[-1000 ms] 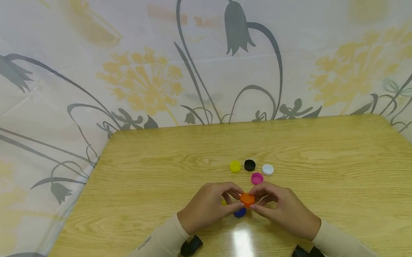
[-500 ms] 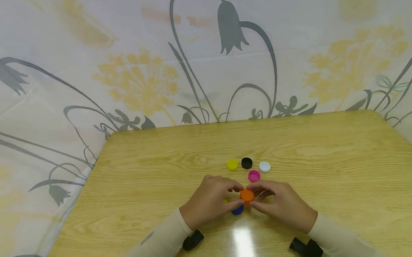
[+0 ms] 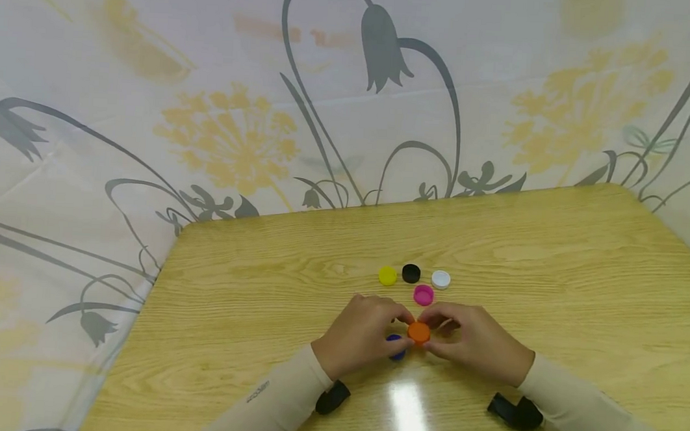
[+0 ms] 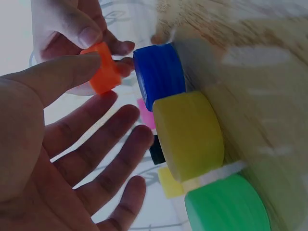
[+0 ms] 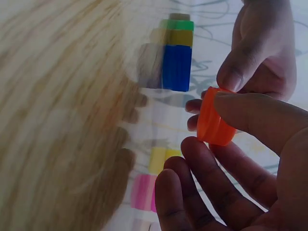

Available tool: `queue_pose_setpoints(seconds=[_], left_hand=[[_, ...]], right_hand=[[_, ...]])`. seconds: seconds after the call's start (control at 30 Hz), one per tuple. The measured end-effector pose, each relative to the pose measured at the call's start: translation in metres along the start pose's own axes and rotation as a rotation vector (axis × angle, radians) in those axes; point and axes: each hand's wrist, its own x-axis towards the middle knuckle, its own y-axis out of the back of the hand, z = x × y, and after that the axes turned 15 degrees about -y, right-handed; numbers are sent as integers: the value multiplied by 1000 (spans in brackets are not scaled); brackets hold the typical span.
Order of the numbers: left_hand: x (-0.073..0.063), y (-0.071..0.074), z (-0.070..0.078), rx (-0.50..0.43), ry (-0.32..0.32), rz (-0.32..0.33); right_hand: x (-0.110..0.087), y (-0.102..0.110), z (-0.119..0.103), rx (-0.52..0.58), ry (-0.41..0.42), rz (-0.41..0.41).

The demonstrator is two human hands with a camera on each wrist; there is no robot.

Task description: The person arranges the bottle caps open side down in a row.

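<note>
An orange bottle cap [image 3: 418, 333] is held between both hands, raised off the wooden table. My left hand [image 3: 362, 337] pinches its left side with thumb and index finger; the other fingers spread loosely in the left wrist view. From the right, my right hand [image 3: 476, 339] grips the same cap [image 5: 214, 118] between thumb and fingertips. Just below the left thumb lies a blue cap [image 3: 396, 348], partly covered by it. A larger-looking yellow cap [image 4: 190, 134] and a green cap [image 4: 228, 204] stand in line with the blue one, hidden under the left hand in the head view.
Beyond the hands lie a pink cap [image 3: 423, 295], a yellow cap [image 3: 387, 276], a black cap [image 3: 411, 273] and a white cap [image 3: 440, 280]. The wooden table [image 3: 260, 276] meets a flower-patterned cloth [image 3: 237, 40] along its back and left edges.
Both hands have shifted slightly right with the orange cap, now farther from the blue cap. The yellow sliver once visible beside the left thumb is covered. The head view has shifted a little.
</note>
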Motion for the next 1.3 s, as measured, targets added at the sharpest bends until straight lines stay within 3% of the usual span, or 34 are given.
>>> queue_pose_setpoints(seconds=[0.4,0.97,1.3], left_hand=[[-1,-9,3,-19,45,-26],[0,-13,5,6,25,-43],[0,-12,6,-1,48,-55]], right_hand=[[-1,-1,2,19,-89,-100],[-2,0,5,-2,-92,-121],[-2,-1,7,-9,-122,-137]])
